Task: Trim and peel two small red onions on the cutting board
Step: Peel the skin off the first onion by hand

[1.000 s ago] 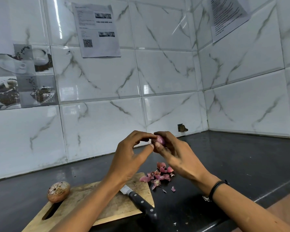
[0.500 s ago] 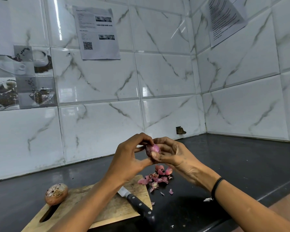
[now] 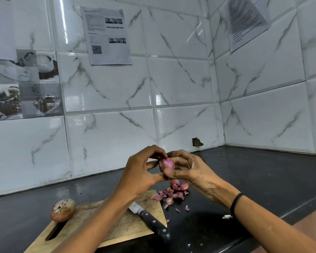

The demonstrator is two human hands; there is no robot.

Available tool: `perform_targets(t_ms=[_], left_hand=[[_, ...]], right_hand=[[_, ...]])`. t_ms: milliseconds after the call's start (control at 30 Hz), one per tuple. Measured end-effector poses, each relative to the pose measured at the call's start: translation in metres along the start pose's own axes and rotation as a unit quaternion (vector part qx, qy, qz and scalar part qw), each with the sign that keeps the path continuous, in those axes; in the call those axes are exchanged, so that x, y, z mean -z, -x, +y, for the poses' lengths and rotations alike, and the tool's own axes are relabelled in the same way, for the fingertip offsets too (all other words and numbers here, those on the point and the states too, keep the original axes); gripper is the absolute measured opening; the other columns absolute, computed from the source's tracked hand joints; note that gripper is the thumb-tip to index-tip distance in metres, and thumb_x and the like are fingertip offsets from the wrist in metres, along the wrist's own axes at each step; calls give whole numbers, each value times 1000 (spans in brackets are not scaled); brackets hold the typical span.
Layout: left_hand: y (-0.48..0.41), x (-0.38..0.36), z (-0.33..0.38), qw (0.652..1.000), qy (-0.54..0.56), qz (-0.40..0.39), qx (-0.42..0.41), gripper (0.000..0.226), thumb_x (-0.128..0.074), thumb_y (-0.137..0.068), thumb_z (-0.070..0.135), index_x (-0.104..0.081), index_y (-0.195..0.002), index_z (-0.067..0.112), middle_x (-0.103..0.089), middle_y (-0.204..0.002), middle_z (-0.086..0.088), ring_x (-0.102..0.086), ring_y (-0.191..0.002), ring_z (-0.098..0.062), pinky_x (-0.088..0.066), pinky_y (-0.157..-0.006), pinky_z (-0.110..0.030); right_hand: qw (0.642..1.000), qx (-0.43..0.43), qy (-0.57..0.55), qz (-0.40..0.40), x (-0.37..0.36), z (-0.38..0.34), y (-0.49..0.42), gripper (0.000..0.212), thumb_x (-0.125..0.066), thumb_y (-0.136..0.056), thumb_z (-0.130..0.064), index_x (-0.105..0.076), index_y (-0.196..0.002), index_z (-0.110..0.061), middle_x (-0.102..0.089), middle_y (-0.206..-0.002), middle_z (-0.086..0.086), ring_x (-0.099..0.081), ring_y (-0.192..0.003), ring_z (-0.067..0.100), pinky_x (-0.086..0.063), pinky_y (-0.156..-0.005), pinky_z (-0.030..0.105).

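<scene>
A small, partly peeled pink-purple onion (image 3: 166, 164) is held in the air above the counter between both hands. My right hand (image 3: 192, 169) cups it, thumb under it. My left hand (image 3: 141, 172) pinches at its top with curled fingertips. A second onion (image 3: 63, 209), still in its brown skin, sits at the far left corner of the wooden cutting board (image 3: 124, 223). A black-handled knife (image 3: 150, 219) lies on the board, handle toward me, its blade partly hidden by my left forearm.
A heap of pink onion skins (image 3: 171, 193) lies on the black counter (image 3: 263, 179) just past the board's right corner, with a few scraps nearer me. White tiled walls meet in a corner at the back right. The counter's front edge runs at the lower right.
The onion has been turned in my fingers and shows more bare pink flesh. Both hands stay together above the skins; the view has tilted slightly.
</scene>
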State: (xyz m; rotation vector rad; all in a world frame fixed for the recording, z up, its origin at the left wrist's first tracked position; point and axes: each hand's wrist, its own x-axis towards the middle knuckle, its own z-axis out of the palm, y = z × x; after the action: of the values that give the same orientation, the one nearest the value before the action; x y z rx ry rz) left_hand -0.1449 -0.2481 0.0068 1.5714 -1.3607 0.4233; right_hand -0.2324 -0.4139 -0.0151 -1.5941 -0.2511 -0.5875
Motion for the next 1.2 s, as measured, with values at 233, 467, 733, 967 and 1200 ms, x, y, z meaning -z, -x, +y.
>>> perform_targets(t_ms=[233,467,733,967,1200], left_hand=[[-1,1,-1,1000,-7,-10,2,43,-96,-60,14,-64,-88,24,-65,-92,17,-65,-100,-3,-54,-85,-13],[0,2,-5,1000,-5,-6,17,41,-96,-59,13,-62,-77,25,-66,-90,15,-65,-99,-4,-58,-89,-21],[-1,1,-4,998,30,17,46,46,-97,-59,13,-60,-87,19,-72,-97,8,-67,-100,-1,-57,-85,-17],[0,1,-3,998,39,11,43,43,-96,-60,11,-66,-90,20,-71,-93,11,-67,-101,-1,-56,-84,-15],[0,0,-4,999,31,15,30,36,-94,-61,10,-63,-76,21,-71,-96,11,-68,-101,-4,-57,-89,-21]], right_hand=[[1000,-8,27,-2,-1,0,1,58,-83,-72,-8,-57,-123,-4,-76,-111,13,-71,-108,26,-58,-92,34],[999,-14,36,-6,-2,1,1,60,-83,-71,-12,-58,-124,-3,-76,-112,12,-71,-109,25,-57,-96,36],[1000,-9,2,4,-1,1,1,55,-82,-71,-10,-59,-120,-2,-75,-111,18,-71,-109,29,-58,-93,32],[1000,-14,5,3,0,2,0,57,-82,-72,-8,-57,-123,-2,-75,-113,17,-71,-111,29,-55,-101,40],[1000,-10,11,8,0,1,0,57,-83,-71,-12,-58,-122,-2,-76,-110,15,-72,-107,28,-56,-99,38]])
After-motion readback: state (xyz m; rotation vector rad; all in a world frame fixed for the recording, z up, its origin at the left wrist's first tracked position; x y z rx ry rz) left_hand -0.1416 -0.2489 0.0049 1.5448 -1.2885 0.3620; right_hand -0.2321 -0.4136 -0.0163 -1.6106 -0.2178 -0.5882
